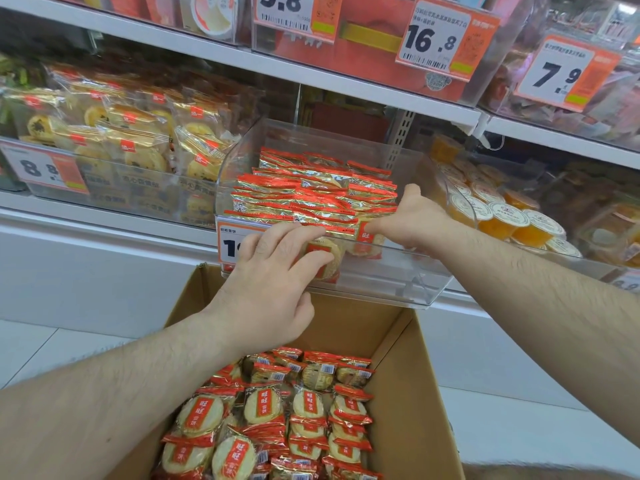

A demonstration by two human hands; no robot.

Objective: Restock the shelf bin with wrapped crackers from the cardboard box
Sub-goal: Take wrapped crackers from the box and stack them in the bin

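Observation:
A clear plastic shelf bin [381,292] juts out from the shelf, holding stacked red-and-gold wrapped crackers [311,195]. My left hand [273,271] reaches over the bin's front rim. Its fingers lie on a cracker packet [329,268] standing behind the front wall, and its thumb stays outside below the rim. My right hand [412,220] is inside the bin on the right, thumb raised, its fingers stretched left against another upright packet [367,242]. Below my arms the open cardboard box [408,393] holds several more wrapped crackers [304,410].
The bin [114,161] to the left holds gold-wrapped pastries. To the right is a bin of orange jelly cups [512,220]. A shelf with orange price tags [446,36] hangs close above. A price label [232,244] sits on the cracker bin's front. White floor surrounds the box.

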